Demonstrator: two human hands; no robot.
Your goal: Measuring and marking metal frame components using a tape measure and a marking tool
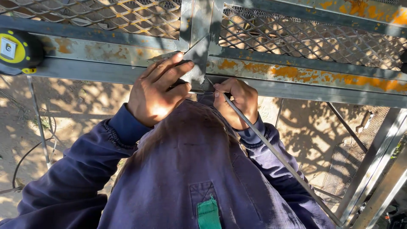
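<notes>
A dusty blue work jacket (190,169) fills the foreground as a person leans over a rust-streaked steel frame (296,76) backed with expanded mesh (305,38). The left hand (157,91) lies fingers-spread, pressing a small grey metal plate (197,59) flat against the frame's joint; the right hand (235,101) is closed around a thin metal rod (271,148), its tip at the plate's lower edge (apparently marking or tracing). A yellow tape measure (15,51) rests on the rail, well apart.
</notes>
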